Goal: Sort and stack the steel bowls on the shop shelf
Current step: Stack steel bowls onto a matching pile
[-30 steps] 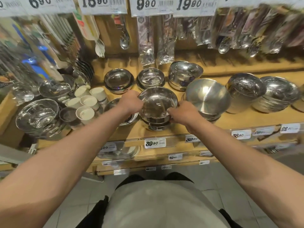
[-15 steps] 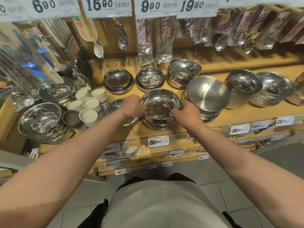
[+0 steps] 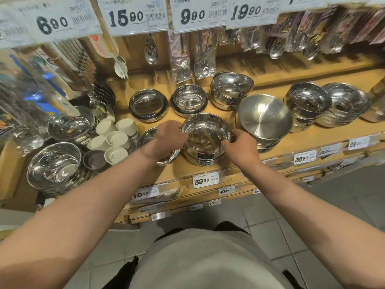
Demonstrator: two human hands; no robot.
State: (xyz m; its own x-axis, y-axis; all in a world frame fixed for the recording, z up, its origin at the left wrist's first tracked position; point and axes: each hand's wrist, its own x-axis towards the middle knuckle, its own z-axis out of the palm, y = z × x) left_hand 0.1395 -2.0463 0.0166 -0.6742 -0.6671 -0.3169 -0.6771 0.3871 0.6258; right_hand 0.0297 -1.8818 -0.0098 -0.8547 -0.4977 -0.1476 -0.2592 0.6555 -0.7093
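while both our hands sit at the rim of the top steel bowl (image 3: 206,130), it rests on a short stack of bowls (image 3: 203,157) near the front edge of the wooden shelf (image 3: 325,138). our left hand (image 3: 169,136) grips the bowl's left rim with curled fingers, and our right hand (image 3: 239,146) grips the right rim the same way, so the bowl lies between the two hands. the top bowl sits slightly tilted on the ones beneath it.

partly under our left hand lies a shallow steel dish (image 3: 149,135). just right of the stack stands a larger matte bowl (image 3: 263,116), tilted toward us on its own pile. behind the stack, from left to right, are a low bowl (image 3: 148,105), a second low bowl (image 3: 189,100) and a deeper stack (image 3: 231,88) with its top bowl askew. farther right are two more piles of shiny bowls (image 3: 308,101) (image 3: 345,101).

to the left stand white cups (image 3: 116,138) clustered together, a small dark cup (image 3: 94,159) just beside them, and a wide bowl (image 3: 54,163) at the shelf's left end. spoons (image 3: 151,49) in packets hang above, under price tags (image 3: 135,15). a price label (image 3: 205,180) reading 39.90 sits on the shelf edge below the stack.
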